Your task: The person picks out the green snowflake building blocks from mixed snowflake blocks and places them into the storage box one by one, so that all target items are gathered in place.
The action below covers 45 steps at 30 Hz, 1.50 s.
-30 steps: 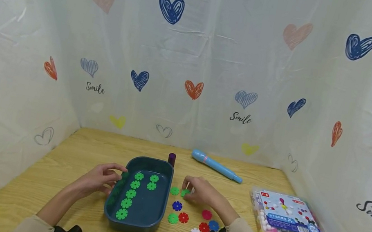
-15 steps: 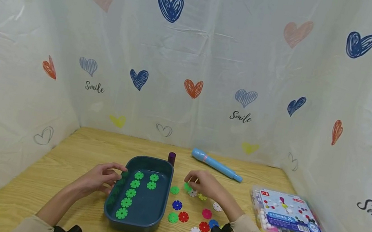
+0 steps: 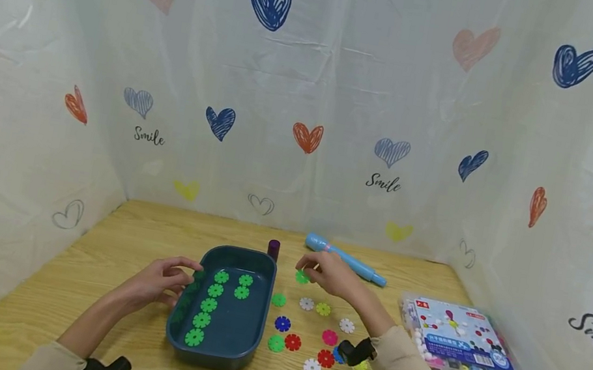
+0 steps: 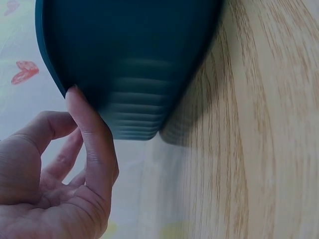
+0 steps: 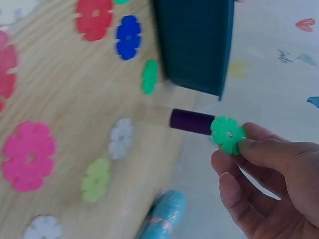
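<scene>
My right hand [image 3: 333, 273] pinches a green snowflake disc [image 5: 228, 135] between thumb and fingers. It is raised above the table to the right of the dark blue-green tray [image 3: 236, 359]. Inside the tray lie several green discs [image 3: 208, 306], in a longer column at the left and two at the right. My left hand [image 4: 75, 174] is at the tray's left side, one fingertip touching the rim and the other fingers loosely bent. A green disc [image 3: 279, 300] lies on the table close to the tray's right wall, and another green disc [image 3: 276, 343] is nearer the front.
Right of the tray are scattered red, blue, pink, yellow and white discs [image 3: 312, 368]. A purple cylinder [image 3: 274, 249] stands behind the tray's far right corner. Further back lies a light blue microphone-shaped stick [image 3: 354, 264]. A clear case of model parts [image 3: 462, 343] is at the right.
My right hand has picked up a green disc and moved it up and away toward the back, revealing white and yellow discs. The left hand has stayed at the tray.
</scene>
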Each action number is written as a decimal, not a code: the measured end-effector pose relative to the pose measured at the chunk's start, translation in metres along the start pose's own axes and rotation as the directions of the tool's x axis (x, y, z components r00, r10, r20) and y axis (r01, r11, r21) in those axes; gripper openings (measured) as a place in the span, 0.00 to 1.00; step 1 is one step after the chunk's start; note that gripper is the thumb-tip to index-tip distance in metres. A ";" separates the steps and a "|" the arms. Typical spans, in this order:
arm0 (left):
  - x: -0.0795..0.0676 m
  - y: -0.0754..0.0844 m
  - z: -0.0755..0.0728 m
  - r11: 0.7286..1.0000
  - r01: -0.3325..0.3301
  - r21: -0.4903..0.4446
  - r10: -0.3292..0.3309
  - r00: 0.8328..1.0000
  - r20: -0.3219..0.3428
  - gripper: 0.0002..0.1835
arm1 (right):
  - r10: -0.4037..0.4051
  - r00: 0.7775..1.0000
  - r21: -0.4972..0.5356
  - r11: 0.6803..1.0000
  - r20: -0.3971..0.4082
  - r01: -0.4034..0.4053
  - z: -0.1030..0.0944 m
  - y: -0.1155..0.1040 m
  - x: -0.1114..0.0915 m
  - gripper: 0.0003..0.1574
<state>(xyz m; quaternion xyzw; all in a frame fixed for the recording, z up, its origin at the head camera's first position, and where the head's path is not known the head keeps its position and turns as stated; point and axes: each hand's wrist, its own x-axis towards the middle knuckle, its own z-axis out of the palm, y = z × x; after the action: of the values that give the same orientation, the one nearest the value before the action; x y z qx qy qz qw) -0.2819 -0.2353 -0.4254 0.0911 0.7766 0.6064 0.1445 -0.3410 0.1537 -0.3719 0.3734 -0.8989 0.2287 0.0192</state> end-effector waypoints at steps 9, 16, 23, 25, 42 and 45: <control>0.000 0.000 0.000 1.000 -0.001 0.008 0.001 1.000 -0.016 0.25 | -0.023 0.999 -0.026 0.999 0.022 0.024 -0.016 -0.028 0.026 0.12; -0.001 0.000 0.000 1.000 -0.004 0.011 0.004 1.000 -0.012 0.25 | -0.004 0.996 -0.023 1.000 0.090 0.006 -0.018 -0.048 0.042 0.13; -0.003 0.003 0.000 1.000 0.000 0.027 0.001 1.000 -0.017 0.26 | -0.027 0.984 0.017 1.000 0.176 0.024 -0.010 -0.060 0.058 0.15; -0.003 0.004 0.000 0.999 -0.001 0.032 0.001 1.000 -0.019 0.26 | -0.025 0.979 0.030 0.999 0.204 0.019 -0.007 -0.063 0.064 0.15; 0.000 0.003 -0.001 0.999 -0.003 0.034 0.003 1.000 -0.009 0.26 | 0.104 0.907 0.132 0.976 0.409 -0.171 0.028 -0.072 0.097 0.12; -0.002 0.004 -0.001 0.999 -0.010 0.033 0.010 1.000 0.001 0.26 | 0.116 0.884 0.146 0.968 0.453 -0.202 0.034 -0.073 0.099 0.11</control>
<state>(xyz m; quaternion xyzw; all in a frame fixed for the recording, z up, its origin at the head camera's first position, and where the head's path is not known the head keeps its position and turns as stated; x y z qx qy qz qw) -0.2811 -0.2361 -0.4209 0.0976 0.7859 0.5943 0.1400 -0.3583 0.0285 -0.3533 0.3402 -0.8815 0.2233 -0.2395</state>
